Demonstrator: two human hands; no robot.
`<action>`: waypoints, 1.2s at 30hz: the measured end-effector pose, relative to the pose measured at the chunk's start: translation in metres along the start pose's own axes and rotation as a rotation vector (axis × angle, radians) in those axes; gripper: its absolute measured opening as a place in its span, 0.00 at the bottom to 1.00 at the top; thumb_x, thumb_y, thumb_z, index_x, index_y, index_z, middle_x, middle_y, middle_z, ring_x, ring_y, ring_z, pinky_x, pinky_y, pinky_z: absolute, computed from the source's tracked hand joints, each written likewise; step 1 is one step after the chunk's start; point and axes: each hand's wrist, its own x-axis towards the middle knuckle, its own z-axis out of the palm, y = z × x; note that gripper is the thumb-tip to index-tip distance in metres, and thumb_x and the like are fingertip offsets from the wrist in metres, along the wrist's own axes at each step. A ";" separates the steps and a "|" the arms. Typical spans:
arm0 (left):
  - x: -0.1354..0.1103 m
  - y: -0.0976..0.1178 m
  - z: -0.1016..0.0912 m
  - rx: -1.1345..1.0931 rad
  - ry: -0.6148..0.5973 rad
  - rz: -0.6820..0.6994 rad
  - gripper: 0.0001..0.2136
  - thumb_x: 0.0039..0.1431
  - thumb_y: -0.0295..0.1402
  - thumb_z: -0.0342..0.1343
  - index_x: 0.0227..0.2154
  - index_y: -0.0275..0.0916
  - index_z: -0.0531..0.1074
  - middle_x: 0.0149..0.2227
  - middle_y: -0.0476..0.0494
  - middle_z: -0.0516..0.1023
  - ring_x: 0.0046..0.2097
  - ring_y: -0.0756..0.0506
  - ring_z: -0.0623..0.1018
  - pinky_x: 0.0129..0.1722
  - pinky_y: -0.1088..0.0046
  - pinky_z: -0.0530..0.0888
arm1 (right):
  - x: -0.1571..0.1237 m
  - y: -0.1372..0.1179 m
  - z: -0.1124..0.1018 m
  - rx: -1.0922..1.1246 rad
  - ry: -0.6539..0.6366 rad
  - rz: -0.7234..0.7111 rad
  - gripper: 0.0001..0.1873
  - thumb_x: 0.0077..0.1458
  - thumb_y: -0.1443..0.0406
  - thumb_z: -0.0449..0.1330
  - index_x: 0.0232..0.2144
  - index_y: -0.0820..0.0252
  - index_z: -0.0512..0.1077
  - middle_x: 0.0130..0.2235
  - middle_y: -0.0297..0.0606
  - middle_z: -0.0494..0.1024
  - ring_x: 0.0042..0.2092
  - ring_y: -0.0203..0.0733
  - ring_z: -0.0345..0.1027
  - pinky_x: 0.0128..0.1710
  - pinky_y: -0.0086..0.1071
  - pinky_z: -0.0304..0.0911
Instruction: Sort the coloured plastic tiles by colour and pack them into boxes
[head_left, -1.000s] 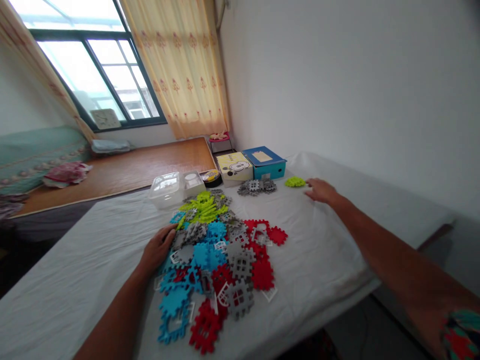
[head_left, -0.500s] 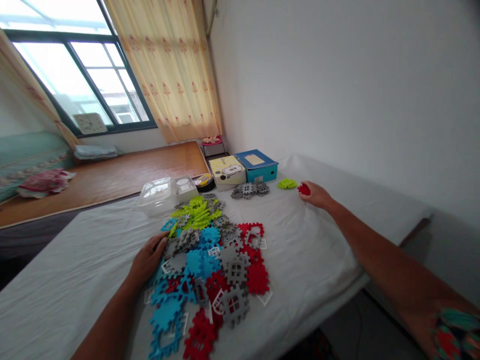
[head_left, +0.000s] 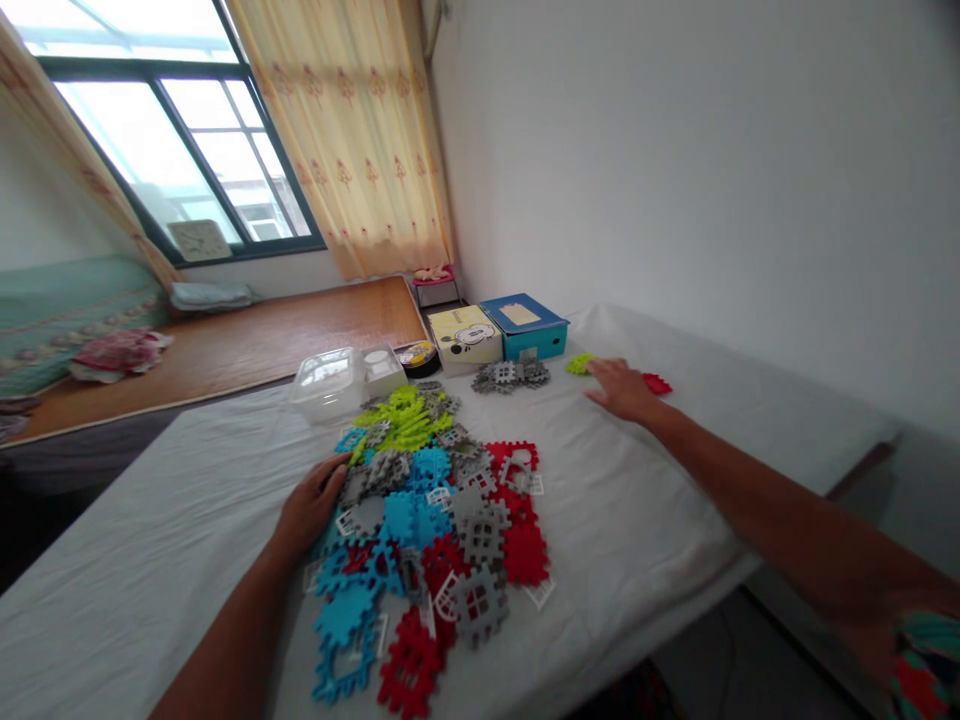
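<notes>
A heap of flat interlocking tiles (head_left: 435,510) in red, blue, grey and lime lies on the white sheet (head_left: 150,540). My left hand (head_left: 311,505) rests on the heap's left edge, fingers curled over grey and blue tiles. My right hand (head_left: 619,388) reaches far right, fingers stretched flat on the sheet, holding nothing. A single red tile (head_left: 657,383) lies just right of that hand. A small lime tile stack (head_left: 577,364) sits just beyond its fingertips. A small grey tile group (head_left: 510,375) lies left of the lime one.
At the far edge stand a blue box (head_left: 525,326), a yellow box (head_left: 466,336), a clear plastic container (head_left: 337,378) and a round tin (head_left: 418,355). The white wall runs along the right. The table's front edge drops off at lower right.
My right hand held a red tile half a second ago; that tile now lies on the sheet to its right and the hand is flat. The left hand stayed put.
</notes>
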 end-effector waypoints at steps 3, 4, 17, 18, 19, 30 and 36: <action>-0.001 0.002 -0.001 -0.002 -0.007 -0.003 0.25 0.59 0.51 0.44 0.49 0.40 0.73 0.53 0.41 0.75 0.55 0.40 0.73 0.59 0.59 0.65 | 0.010 -0.065 0.017 0.151 -0.316 -0.463 0.30 0.51 0.55 0.62 0.56 0.53 0.67 0.55 0.43 0.70 0.54 0.49 0.63 0.53 0.40 0.60; -0.001 0.002 -0.001 -0.002 -0.009 -0.004 0.25 0.59 0.51 0.44 0.49 0.40 0.72 0.53 0.40 0.75 0.55 0.40 0.72 0.59 0.58 0.65 | 0.011 -0.080 0.022 0.172 -0.396 -0.560 0.32 0.48 0.55 0.65 0.56 0.54 0.68 0.54 0.42 0.71 0.53 0.48 0.64 0.52 0.38 0.60; 0.001 -0.008 0.000 0.006 -0.002 -0.012 0.26 0.58 0.52 0.45 0.49 0.41 0.73 0.52 0.41 0.76 0.55 0.39 0.73 0.58 0.59 0.66 | 0.023 -0.016 0.024 -0.026 0.147 -0.181 0.27 0.44 0.67 0.60 0.49 0.62 0.72 0.52 0.49 0.72 0.54 0.53 0.62 0.57 0.45 0.55; 0.001 -0.010 0.001 0.011 -0.002 -0.016 0.26 0.57 0.52 0.45 0.49 0.41 0.73 0.52 0.41 0.76 0.55 0.39 0.73 0.58 0.58 0.66 | 0.021 0.000 0.016 -0.080 0.226 -0.044 0.26 0.45 0.66 0.59 0.50 0.62 0.72 0.52 0.50 0.71 0.54 0.54 0.61 0.56 0.47 0.55; 0.002 -0.012 0.001 0.016 -0.002 -0.018 0.26 0.58 0.52 0.45 0.49 0.41 0.73 0.52 0.41 0.76 0.55 0.39 0.73 0.58 0.58 0.66 | 0.017 0.015 0.007 -0.126 0.297 0.111 0.26 0.47 0.64 0.59 0.51 0.61 0.71 0.53 0.51 0.70 0.55 0.56 0.60 0.55 0.49 0.56; 0.002 -0.007 -0.001 0.041 -0.006 -0.014 0.26 0.58 0.52 0.44 0.49 0.41 0.73 0.53 0.41 0.76 0.55 0.39 0.73 0.58 0.58 0.67 | 0.011 0.014 0.000 -0.113 0.426 0.251 0.23 0.57 0.62 0.51 0.53 0.60 0.69 0.57 0.52 0.67 0.58 0.59 0.54 0.53 0.56 0.56; 0.000 -0.004 0.000 0.031 -0.001 -0.020 0.26 0.58 0.51 0.44 0.49 0.39 0.73 0.52 0.41 0.76 0.55 0.39 0.73 0.58 0.59 0.66 | 0.014 -0.094 0.052 0.214 -0.037 -0.514 0.23 0.56 0.58 0.56 0.55 0.48 0.69 0.51 0.39 0.75 0.52 0.49 0.64 0.52 0.43 0.60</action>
